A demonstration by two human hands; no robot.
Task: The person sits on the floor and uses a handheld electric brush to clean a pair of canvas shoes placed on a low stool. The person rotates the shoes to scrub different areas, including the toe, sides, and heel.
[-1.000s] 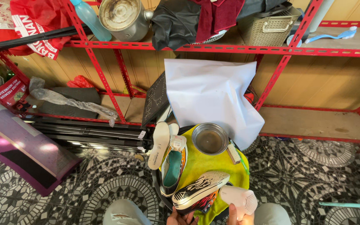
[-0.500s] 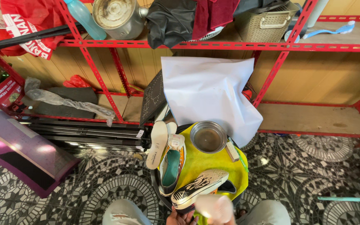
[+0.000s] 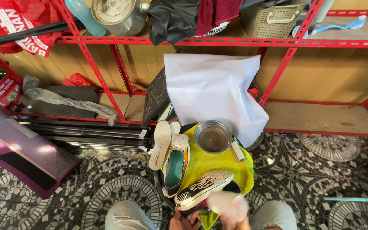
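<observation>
support: round stool (image 3: 160, 187) | cover: yellow cloth (image 3: 205, 164) | on cloth: metal bowl (image 3: 212, 137), brush (image 3: 237, 151), shoe (image 3: 175, 168)

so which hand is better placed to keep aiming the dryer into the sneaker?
Right, probably. The right hand grips the pale pink hair dryer, its blurred nozzle close against the black-and-white sneaker. The left hand is under that sneaker's sole, propping it over the yellow cloth.
</observation>
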